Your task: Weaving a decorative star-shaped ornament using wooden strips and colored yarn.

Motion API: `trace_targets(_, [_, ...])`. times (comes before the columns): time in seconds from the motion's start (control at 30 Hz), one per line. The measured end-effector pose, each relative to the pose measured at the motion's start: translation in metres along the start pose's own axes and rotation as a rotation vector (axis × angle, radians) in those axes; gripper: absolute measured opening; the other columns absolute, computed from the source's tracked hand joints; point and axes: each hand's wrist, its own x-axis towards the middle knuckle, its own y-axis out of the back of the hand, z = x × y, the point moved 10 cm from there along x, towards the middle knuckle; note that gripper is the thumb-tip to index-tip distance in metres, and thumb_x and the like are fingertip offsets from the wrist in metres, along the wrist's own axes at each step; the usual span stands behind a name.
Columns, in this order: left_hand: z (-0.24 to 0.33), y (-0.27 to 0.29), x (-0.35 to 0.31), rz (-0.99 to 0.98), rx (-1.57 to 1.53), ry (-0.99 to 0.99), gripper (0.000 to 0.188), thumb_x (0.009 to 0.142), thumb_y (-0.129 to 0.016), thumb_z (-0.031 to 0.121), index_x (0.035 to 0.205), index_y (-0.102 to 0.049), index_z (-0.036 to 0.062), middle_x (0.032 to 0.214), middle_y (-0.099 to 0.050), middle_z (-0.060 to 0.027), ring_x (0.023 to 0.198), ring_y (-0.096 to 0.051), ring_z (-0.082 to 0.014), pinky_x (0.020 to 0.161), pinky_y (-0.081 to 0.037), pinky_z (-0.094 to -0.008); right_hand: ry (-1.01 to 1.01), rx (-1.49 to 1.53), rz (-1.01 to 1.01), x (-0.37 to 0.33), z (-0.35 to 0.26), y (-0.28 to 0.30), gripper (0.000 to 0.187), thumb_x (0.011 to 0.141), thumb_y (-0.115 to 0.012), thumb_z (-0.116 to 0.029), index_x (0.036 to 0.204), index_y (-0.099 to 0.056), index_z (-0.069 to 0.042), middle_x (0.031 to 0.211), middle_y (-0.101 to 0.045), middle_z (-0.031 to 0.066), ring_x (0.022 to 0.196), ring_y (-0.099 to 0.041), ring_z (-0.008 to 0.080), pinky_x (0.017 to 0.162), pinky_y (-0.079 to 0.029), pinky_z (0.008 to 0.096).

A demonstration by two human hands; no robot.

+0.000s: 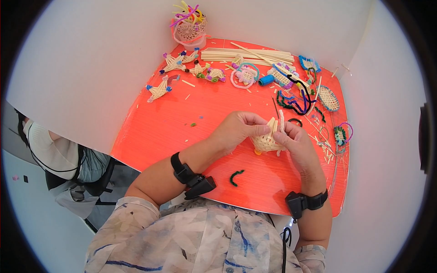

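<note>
Above the red tabletop, both hands hold a small woven basket piece (265, 144) of pale flat strips, with strip ends standing up from its top. My left hand (246, 128) is closed, thumb and fingers pinching its upper left edge. On the other side my right hand (295, 141) is closed too, gripping its right edge. A white fuzzy stem (281, 119) rises beside the right thumb. Something yellow (258, 153) shows at the piece's lower edge. A short dark green fuzzy stem (235, 178) lies on the table, nearer to me.
Along the back lie a bundle of pale strips (246, 55) and a tub of coloured stems (190, 32). Small woven star shapes (159, 89) sit at far left. A blue thread spool (266, 80), scissors-like black loop (295, 122) and strip scraps (325, 148) lie rightward. White partitions enclose the table.
</note>
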Motion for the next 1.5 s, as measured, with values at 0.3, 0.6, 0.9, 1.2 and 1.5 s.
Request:
trace_targets(0.3, [0.003,0.001,-0.001,0.027,0.002,-0.025,0.014,0.082,-0.069,0.012,0.091,-0.067,0.0019,0.084,-0.067,-0.0044,0.077,-0.060,-0.0106,0.072,-0.047,-0.0257,0.088,-0.013,0.090,0.003,0.001,0.007,0.014,0.084,-0.066,-0.015,0.086,-0.056,-0.005,0.072,-0.053,-0.0038,0.058,-0.045,0.0022,0.050,-0.036,0.0187])
trace_targets(0.6, [0.005,0.002,-0.001,0.060,0.053,-0.049,0.012,0.082,-0.069,0.011,0.089,-0.067,0.0008,0.083,-0.067,-0.0048,0.075,-0.061,-0.0105,0.070,-0.048,-0.0259,0.070,-0.035,0.155,0.003,0.005,0.011,0.012,0.084,-0.064,-0.014,0.080,-0.057,-0.006,0.067,-0.052,-0.0046,0.054,-0.042,0.0013,0.048,-0.032,0.0184])
trace_targets(0.9, [0.011,0.001,-0.001,0.055,0.194,-0.121,0.008,0.084,-0.067,0.008,0.086,-0.065,0.0004,0.082,-0.068,-0.0059,0.073,-0.063,-0.0102,0.066,-0.050,-0.0243,0.126,-0.090,0.140,0.000,-0.006,0.013,0.014,0.082,-0.066,-0.015,0.076,-0.058,-0.006,0.065,-0.051,-0.0044,0.053,-0.044,0.0034,0.047,-0.035,0.0198])
trace_targets(1.2, [0.014,-0.004,-0.001,0.023,0.127,-0.148,0.008,0.085,-0.065,0.005,0.091,-0.065,0.0001,0.084,-0.067,-0.0057,0.075,-0.062,-0.0097,0.067,-0.050,-0.0238,0.052,0.001,0.158,0.002,0.006,0.013,0.011,0.082,-0.063,-0.015,0.084,-0.059,-0.005,0.071,-0.056,-0.0030,0.057,-0.046,0.0021,0.047,-0.035,0.0184])
trace_targets(1.5, [0.003,-0.003,0.002,0.007,0.081,-0.075,0.013,0.085,-0.065,0.009,0.095,-0.065,0.0000,0.088,-0.067,-0.0047,0.081,-0.061,-0.0100,0.074,-0.049,-0.0257,0.014,-0.001,0.181,0.000,0.008,0.013,0.012,0.082,-0.062,-0.015,0.088,-0.061,-0.004,0.072,-0.057,-0.0039,0.055,-0.044,0.0009,0.045,-0.032,0.0182])
